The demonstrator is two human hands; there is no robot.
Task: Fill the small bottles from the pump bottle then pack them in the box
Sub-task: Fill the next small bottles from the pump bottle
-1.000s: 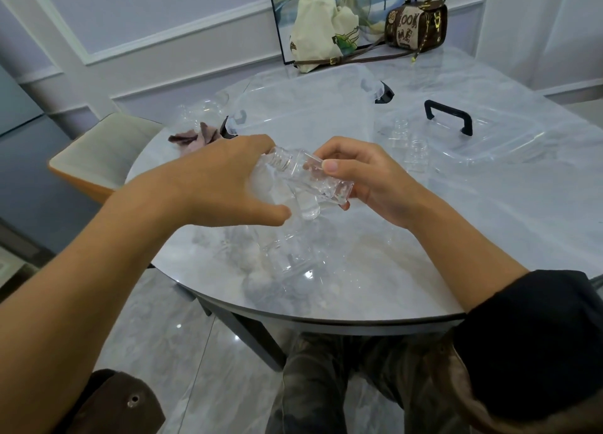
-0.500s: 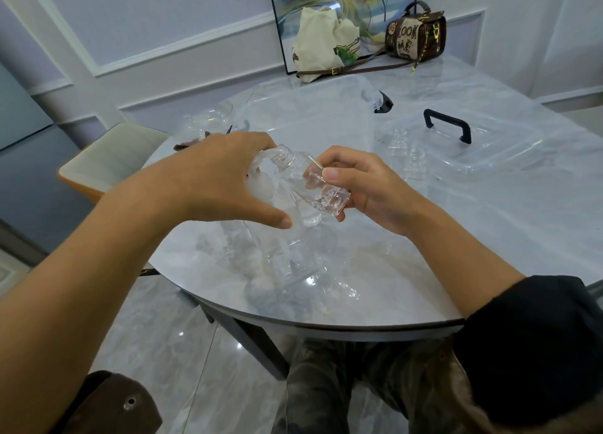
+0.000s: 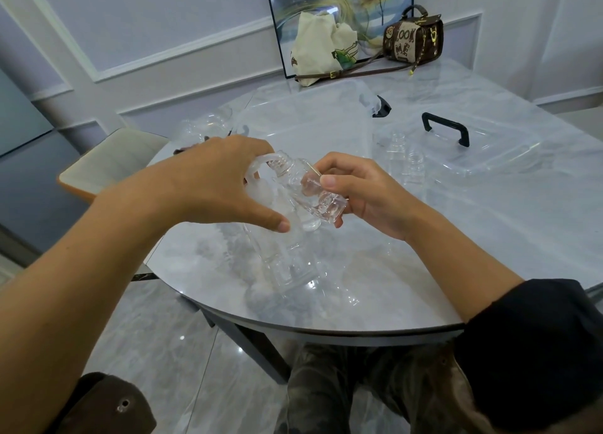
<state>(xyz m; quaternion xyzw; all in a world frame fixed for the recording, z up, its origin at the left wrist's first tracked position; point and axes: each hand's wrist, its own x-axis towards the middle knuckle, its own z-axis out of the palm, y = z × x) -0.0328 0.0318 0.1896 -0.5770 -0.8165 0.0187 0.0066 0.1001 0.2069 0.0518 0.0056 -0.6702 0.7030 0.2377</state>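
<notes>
Risk: the narrow mouth of the small bottle [image 3: 313,189] sits tilted at the spout of the pump bottle [image 3: 280,260]. If I press while the two are off line, liquid would likely run down the outside onto the table [image 3: 489,238]. A hard press could also tip the pump bottle, which stands near the table edge. My left hand [image 3: 215,185] curls over the pump head, thumb extended. My right hand [image 3: 362,192] pinches the small bottle, in front of the box [image 3: 310,113].

Bright even light, sharp; wide-angle edge distortion.
</notes>
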